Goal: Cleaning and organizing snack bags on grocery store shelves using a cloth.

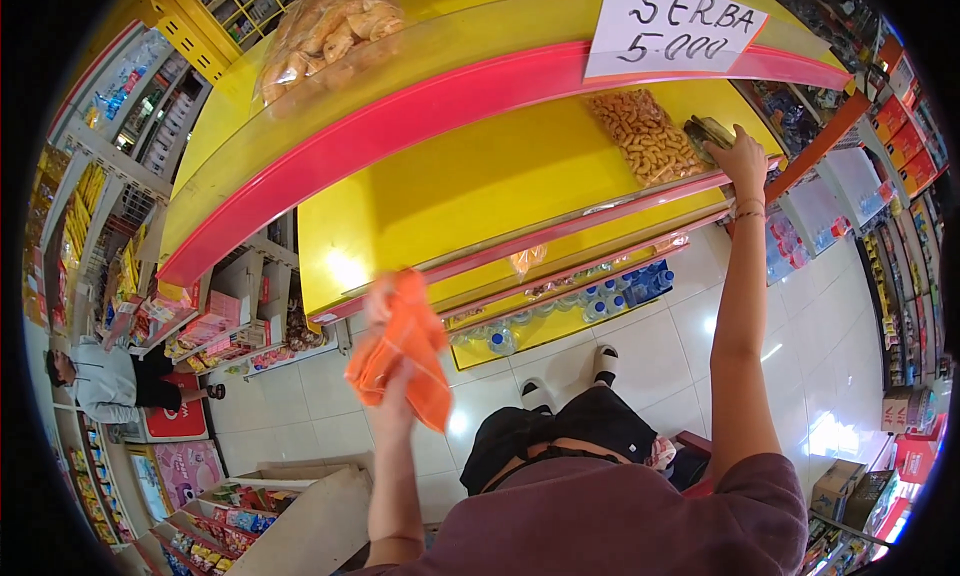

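Observation:
An orange cloth (pixel 415 348) is bunched in my left hand (pixel 382 302), whose fingers are partly covered by it and blurred. It hangs just in front of the front left end of a yellow shelf (pixel 450 211). My right hand (pixel 742 164) reaches to the shelf's right end, with its fingers on a small dark greenish packet (pixel 708 134). Right beside that packet lies a clear bag of curled brown snacks (pixel 645 136).
Above runs an upper shelf with a pink-red edge (pixel 400 126), a large snack bag (pixel 335 31) and a paper sign (pixel 670 28). Blue-capped bottles (pixel 600 304) stand on a lower level. A person in a light top (pixel 105 384) is at the far left.

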Available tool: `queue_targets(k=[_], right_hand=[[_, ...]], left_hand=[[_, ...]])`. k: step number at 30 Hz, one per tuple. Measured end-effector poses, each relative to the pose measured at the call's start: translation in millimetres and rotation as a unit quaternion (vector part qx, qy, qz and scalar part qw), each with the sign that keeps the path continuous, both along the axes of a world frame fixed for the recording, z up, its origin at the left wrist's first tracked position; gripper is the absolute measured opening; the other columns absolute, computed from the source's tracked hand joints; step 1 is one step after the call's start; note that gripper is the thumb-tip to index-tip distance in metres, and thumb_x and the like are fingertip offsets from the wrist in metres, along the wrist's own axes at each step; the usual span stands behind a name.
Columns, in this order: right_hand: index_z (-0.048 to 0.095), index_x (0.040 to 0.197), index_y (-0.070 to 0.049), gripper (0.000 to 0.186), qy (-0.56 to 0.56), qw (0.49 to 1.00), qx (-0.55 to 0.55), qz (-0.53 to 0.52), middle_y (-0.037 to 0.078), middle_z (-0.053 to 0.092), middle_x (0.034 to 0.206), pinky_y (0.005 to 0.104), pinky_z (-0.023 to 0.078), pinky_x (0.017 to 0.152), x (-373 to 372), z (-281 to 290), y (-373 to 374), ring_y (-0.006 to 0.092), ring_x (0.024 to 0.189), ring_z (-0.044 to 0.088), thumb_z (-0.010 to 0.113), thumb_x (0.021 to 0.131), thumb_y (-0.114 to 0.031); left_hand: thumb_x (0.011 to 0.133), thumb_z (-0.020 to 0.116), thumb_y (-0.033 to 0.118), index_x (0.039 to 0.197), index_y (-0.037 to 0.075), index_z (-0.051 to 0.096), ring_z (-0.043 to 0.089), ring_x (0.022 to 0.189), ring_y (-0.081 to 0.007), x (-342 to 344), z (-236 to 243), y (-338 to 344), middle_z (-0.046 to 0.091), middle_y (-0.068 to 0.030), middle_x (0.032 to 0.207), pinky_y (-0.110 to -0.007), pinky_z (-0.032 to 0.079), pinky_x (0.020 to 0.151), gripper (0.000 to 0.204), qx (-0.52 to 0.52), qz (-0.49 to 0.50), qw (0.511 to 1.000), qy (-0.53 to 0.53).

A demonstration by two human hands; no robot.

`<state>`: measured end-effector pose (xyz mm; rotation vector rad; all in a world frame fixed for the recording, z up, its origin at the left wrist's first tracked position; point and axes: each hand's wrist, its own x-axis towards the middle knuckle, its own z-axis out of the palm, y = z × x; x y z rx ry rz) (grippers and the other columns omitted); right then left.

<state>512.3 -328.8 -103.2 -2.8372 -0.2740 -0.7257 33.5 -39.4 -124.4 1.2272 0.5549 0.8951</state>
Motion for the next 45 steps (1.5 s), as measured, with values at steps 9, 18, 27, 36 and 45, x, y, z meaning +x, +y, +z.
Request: queue_targets(k=[9, 18, 27, 36, 45], right_hand=[[0.06, 0.112, -0.005, 0.045, 0.013, 0.997, 0.077, 0.003, 0.02, 0.064, 0.102, 0.0409, 0.045, 0.081, -1.1, -1.8, 3.5, 0.0323, 0.097, 0.061, 0.065, 0.076, -0.031], [0.055, 0.112, 0.007, 0.027, -0.244, 0.796, 0.531, 0.16, 0.009, 0.062, 0.099, 0.0253, 0.046, 0.08, -139.4, 8.3, 28.5, 0.0139, 0.09, 0.057, 0.058, 0.086, -0.002], [0.048, 0.12, -0.001, 0.039, 0.322, 0.565, 0.709, 0.27, 0.004, 0.057, 0.099, 0.0234, 0.047, 0.075, -325.1, -57.6, 91.6, 0.0115, 0.084, 0.056, 0.058, 0.083, 0.0], [0.056, 0.105, 0.0, 0.024, 0.401, 0.746, 0.407, 0.343, 0.014, 0.056, 0.101, 0.037, 0.043, 0.083, -292.0, -139.4, 141.8, 0.0275, 0.099, 0.052, 0.05, 0.088, -0.018], [0.051, 0.125, -0.021, 0.06, 0.189, 0.729, 0.546, 0.367, 0.006, 0.049, 0.131, 0.0501, 0.037, 0.096, -147.1, -287.4, 263.1, 0.0293, 0.119, 0.045, 0.04, 0.081, -0.061]], left_hand=[[0.064, 0.062, -0.008, 0.11, 0.005, 0.056, 0.053, 0.111, -0.0355, 100.0, 83.3, 130.4, 0.043, -0.0179, 0.127, -0.041, 0.048, 0.086, 0.049, 0.561, -0.065, 0.79, 0.239], [0.075, 0.068, 0.029, 0.121, 0.009, 0.052, 0.04, 0.122, -0.033, 105.2, 57.7, 154.6, 0.031, -0.0137, 0.133, -0.043, 0.032, 0.101, 0.053, 0.524, -0.211, 0.75, 0.346], [0.085, 0.061, 0.023, 0.133, 0.006, 0.041, 0.048, 0.116, -0.0217, 58.0, 15.0, -28.6, 0.05, -0.0131, 0.126, -0.037, 0.038, 0.096, 0.055, 0.117, -0.444, 0.874, 0.159], [0.087, 0.056, 0.002, 0.11, -0.002, 0.054, 0.063, 0.09, -0.0182, 45.7, -82.3, -49.1, 0.062, -0.0095, 0.105, -0.032, 0.053, 0.076, 0.023, -0.302, -0.133, 0.942, 0.068], [0.089, 0.046, 0.015, 0.119, -0.003, 0.046, 0.063, 0.094, -0.0259, 15.1, -86.5, -40.6, 0.059, -0.0149, 0.109, -0.044, 0.056, 0.071, 0.034, -0.38, -0.176, 0.896, 0.146]])
